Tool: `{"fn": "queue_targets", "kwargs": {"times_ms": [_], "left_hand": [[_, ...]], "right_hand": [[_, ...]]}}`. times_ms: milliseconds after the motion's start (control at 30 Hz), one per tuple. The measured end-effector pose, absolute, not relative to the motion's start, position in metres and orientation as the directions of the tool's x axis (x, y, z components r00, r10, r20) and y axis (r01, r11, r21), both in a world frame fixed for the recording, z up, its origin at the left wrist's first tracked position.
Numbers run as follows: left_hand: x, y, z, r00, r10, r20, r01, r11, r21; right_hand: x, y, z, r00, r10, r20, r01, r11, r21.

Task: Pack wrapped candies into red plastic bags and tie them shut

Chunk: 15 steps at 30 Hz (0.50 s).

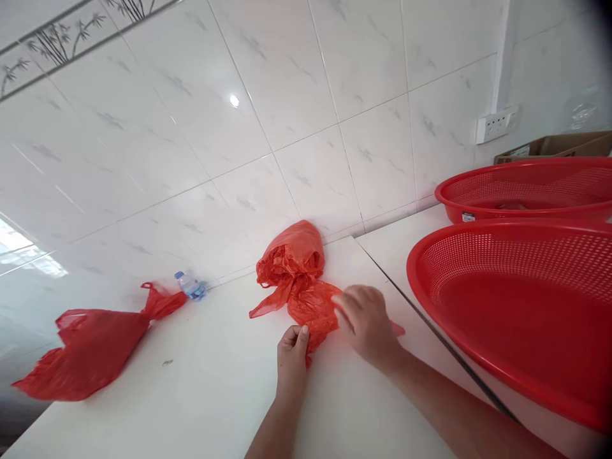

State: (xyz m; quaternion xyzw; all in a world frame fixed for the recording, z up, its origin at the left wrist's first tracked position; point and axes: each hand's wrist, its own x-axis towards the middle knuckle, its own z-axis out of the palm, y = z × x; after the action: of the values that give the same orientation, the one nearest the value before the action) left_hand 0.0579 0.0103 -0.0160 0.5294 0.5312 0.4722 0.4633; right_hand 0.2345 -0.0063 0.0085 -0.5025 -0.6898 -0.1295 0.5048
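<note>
A crumpled red plastic bag (295,268) lies on the white counter (210,382) near the tiled wall. My left hand (291,357) pinches the bag's near edge, fingers closed on the plastic. My right hand (366,322) rests on the bag's right part, fingers curled and gripping the plastic against the counter. A second red plastic bag (90,347), knotted at its top, lies flat at the counter's left end, away from both hands.
A small plastic water bottle (190,285) lies against the wall behind the left bag. Two large red perforated baskets (521,299) (526,188) stand at the right. A cardboard box (559,145) and a wall socket (495,125) are behind them.
</note>
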Motion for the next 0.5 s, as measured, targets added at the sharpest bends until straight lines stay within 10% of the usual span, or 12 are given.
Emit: {"fn": "queue_targets", "kwargs": {"times_ms": [200,500], "left_hand": [[0.06,0.004,-0.012,0.155,0.988,0.003,-0.271,0.039,0.962],[0.062,-0.01,0.003,0.382,0.924,0.029,-0.431,0.15,0.89]], "right_hand": [[0.192,-0.023,-0.003,-0.189,0.542,0.819,0.64,0.7,-0.316],[0.219,-0.004,-0.002,-0.032,0.778,0.627,0.634,0.501,-0.589]]}}
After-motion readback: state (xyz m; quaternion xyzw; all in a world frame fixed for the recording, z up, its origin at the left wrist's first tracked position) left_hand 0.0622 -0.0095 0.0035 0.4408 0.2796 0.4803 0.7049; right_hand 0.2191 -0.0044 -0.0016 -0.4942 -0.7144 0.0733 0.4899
